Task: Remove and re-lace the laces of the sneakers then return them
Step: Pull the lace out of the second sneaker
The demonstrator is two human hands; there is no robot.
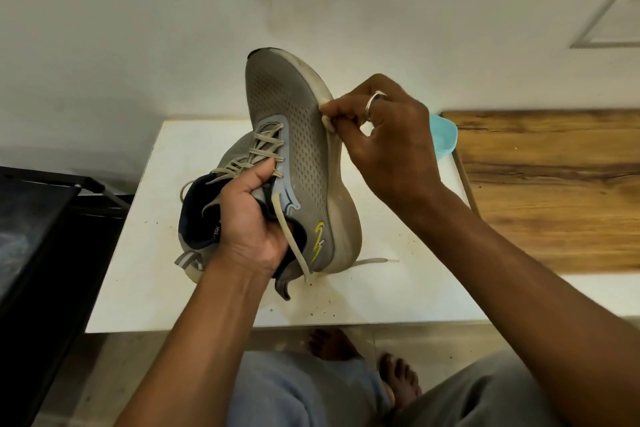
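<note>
From the head camera I see my left forearm coming up from the lower edge, slanting toward the middle of the bench (381, 295). The left hand (249, 218) is clenched on the grey sneaker (298, 135) at its collar. The fingers are tucked down into the opening and the thumb is pressed across the lower rows of the laces (258, 149).

The sneaker stands tipped up, toe pointing away and upward. Its heel is down on the bench and its pale sole faces right. The laces are threaded through the eyelets. One loose lace hangs down past the sneaker's heel, and a lace end (374, 262) lies flat on the bench just right of the heel.

My right arm reaches in from the lower right corner, wrist bent. The right hand (388, 139) sits against the sneaker's sole edge near the forefoot. Its fingertips are curled tight, pinching a small pale wad (328, 122) against that edge. I cannot tell what the wad is. A ring (374, 104) shows on one finger.

A second sneaker (197, 215) lies on the bench just left of and behind the held sneaker, partly hidden by my left hand. A teal bowl (445, 137) peeks out to the right of the sneaker, behind my right hand. Further right of it is a wooden top (554, 191).
</note>
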